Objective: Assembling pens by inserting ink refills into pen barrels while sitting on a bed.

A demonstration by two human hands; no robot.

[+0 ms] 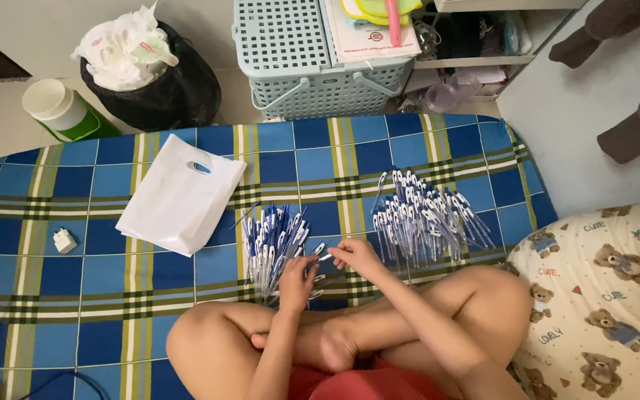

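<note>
I sit cross-legged on a blue plaid mattress [75, 296]. My left hand [298, 280] rests at the near end of a pile of blue-and-white pens [272, 248], fingers curled on pens there. My right hand [355, 255] pinches a single pen piece [321, 252] between thumb and fingers, just right of that pile. A second, larger heap of pens [427, 215] lies spread to the right of my right hand. The two hands are close together, almost touching.
A white plastic bag [179, 196] lies flat left of the pens, a small white plug [64, 240] further left. Beyond the mattress stand a black bin bag [161, 92], a green-and-white container [61, 110] and a grey basket [298, 59]. A teddy-print pillow [609, 296] is at right.
</note>
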